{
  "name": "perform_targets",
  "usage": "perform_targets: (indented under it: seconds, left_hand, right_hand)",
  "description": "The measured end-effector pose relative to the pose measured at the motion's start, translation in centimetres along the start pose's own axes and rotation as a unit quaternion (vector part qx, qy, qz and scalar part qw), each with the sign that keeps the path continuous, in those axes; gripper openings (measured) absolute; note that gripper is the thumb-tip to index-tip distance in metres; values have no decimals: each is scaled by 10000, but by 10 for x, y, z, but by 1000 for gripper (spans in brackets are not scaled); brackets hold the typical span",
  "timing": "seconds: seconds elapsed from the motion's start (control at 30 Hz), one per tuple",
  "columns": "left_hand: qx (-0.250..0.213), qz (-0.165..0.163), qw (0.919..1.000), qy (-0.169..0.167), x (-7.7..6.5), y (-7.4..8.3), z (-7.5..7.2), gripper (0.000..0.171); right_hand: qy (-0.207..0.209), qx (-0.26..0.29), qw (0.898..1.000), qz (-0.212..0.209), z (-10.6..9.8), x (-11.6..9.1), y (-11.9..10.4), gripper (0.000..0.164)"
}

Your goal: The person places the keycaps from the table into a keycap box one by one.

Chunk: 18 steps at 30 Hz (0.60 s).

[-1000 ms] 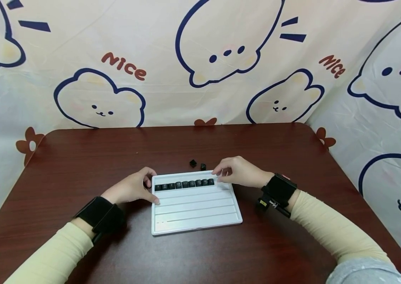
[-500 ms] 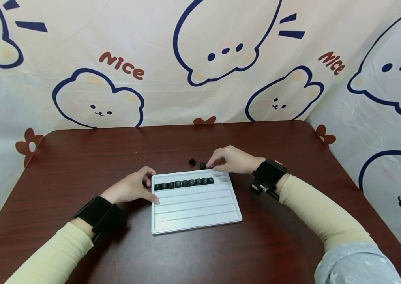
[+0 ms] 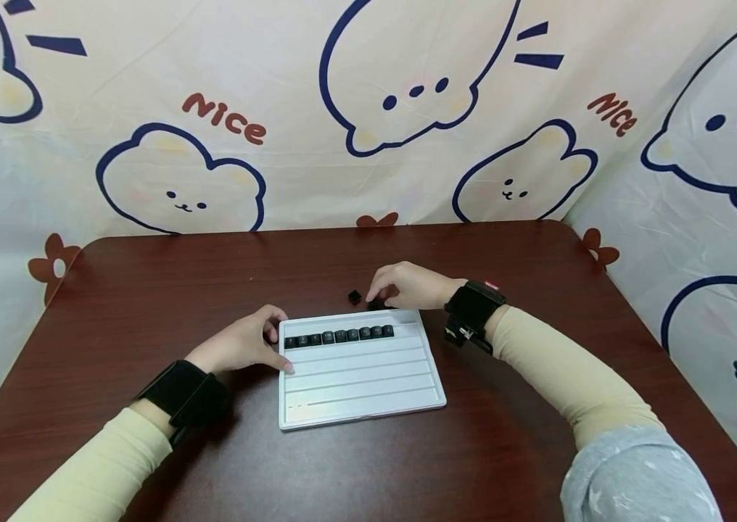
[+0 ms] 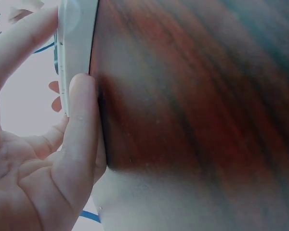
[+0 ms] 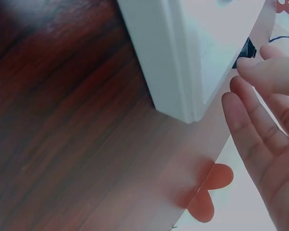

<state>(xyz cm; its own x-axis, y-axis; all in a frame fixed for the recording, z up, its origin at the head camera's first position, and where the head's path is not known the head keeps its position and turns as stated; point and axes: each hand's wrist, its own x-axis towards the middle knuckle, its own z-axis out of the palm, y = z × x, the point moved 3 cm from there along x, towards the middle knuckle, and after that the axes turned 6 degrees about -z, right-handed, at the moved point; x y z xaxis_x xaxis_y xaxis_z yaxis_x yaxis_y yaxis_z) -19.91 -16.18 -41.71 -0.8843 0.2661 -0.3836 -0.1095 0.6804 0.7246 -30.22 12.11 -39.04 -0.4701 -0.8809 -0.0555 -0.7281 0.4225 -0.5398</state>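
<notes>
A flat white tray with ridged rows lies on the table, and a line of several black keycaps stands along its upper row. My left hand holds the tray's left edge, thumb on the face and fingers along the side. My right hand is just behind the tray's far edge, its thumb and index finger apart around a loose black keycap. In the right wrist view, the thumb partly covers a black keycap. Another loose keycap lies left of the right fingertips.
The dark brown wooden table extends around the tray on all sides. A pale cloth with cartoon drawings hangs behind the table and along its right side.
My right hand has moved left and away from me, from the tray's upper right corner to the loose keycap behind it. My left hand and the tray have stayed in place.
</notes>
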Motion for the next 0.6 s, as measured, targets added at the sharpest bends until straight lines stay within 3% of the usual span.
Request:
perform_targets:
  seconds: [0.6]
  left_hand:
    - [25,44,10000,17,0,-1,-1,75]
  right_hand:
    - [-245,-10,9997,89,7,14,0,38]
